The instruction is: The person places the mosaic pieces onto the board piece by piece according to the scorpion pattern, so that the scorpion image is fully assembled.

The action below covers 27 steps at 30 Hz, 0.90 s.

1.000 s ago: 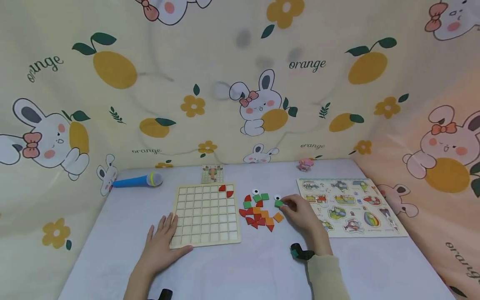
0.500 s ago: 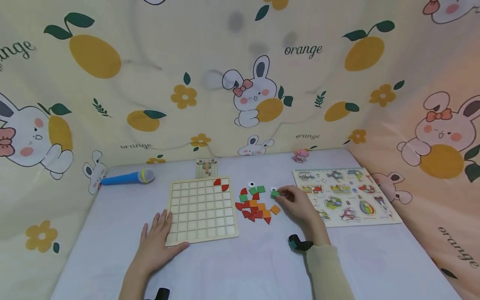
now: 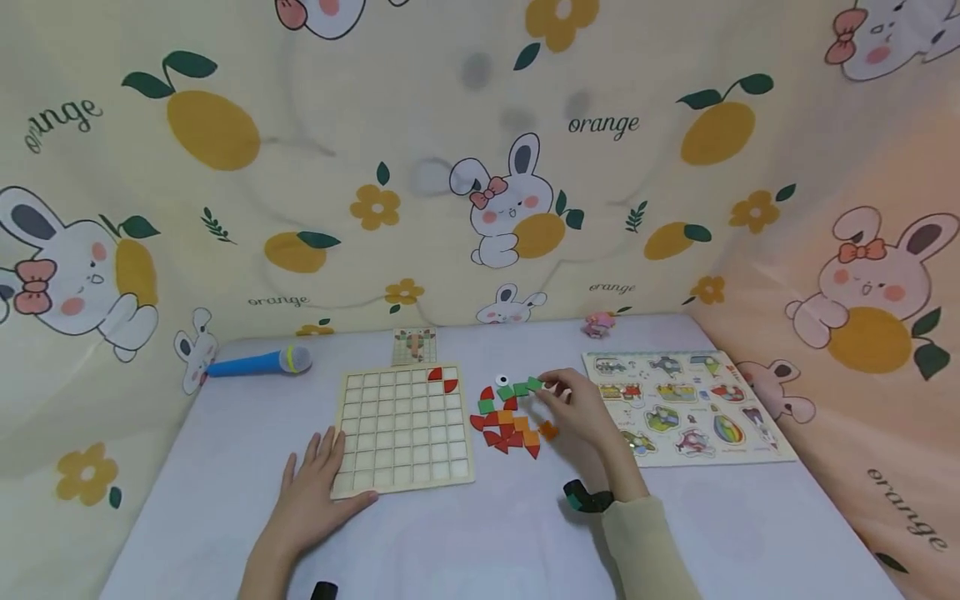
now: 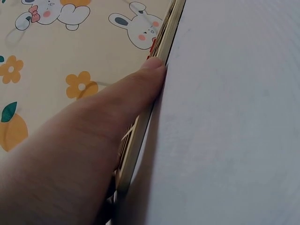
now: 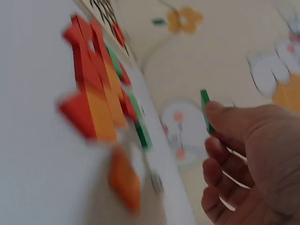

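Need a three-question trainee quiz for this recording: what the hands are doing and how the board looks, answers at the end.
1. What does the right hand pinch?
A) an orange tile
B) a green tile
C) a red triangle

2. True or false: the left hand touches the toy microphone.

3. Fill in the colour: two ___ quarter-circle pieces lie in cells near the far right corner of the grid board.

Key: 1. B. 2. False; it touches the grid board's edge. 3. Red.
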{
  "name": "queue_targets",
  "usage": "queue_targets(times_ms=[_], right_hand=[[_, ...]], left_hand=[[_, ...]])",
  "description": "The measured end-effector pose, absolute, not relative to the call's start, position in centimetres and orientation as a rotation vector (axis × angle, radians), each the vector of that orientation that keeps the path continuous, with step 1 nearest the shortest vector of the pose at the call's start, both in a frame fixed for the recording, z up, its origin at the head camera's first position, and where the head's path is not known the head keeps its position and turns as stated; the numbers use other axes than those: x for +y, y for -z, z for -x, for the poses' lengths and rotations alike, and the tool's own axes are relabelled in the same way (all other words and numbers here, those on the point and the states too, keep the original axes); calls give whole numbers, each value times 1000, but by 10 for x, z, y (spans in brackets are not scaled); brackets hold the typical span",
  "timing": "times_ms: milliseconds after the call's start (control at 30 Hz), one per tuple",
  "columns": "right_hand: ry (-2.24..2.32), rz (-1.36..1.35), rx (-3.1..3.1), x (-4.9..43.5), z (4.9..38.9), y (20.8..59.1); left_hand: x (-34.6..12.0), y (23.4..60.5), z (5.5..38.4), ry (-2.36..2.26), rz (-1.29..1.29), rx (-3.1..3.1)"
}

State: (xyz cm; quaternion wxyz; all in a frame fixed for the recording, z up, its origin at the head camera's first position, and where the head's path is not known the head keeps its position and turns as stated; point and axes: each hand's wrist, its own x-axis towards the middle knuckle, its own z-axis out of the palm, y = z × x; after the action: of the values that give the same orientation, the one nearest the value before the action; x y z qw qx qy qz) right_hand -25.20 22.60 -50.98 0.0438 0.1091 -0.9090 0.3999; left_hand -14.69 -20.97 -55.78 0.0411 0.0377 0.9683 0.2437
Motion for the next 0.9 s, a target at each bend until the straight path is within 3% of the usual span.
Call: queue_targets(times_ms=[433, 900], right_hand=[[-1124, -632, -2865, 128, 299, 511], [-1040, -760, -2907, 86, 314, 536]], left_hand=[[-204, 558, 155, -767, -98, 2977], [-208, 556, 150, -691, -71, 2958]])
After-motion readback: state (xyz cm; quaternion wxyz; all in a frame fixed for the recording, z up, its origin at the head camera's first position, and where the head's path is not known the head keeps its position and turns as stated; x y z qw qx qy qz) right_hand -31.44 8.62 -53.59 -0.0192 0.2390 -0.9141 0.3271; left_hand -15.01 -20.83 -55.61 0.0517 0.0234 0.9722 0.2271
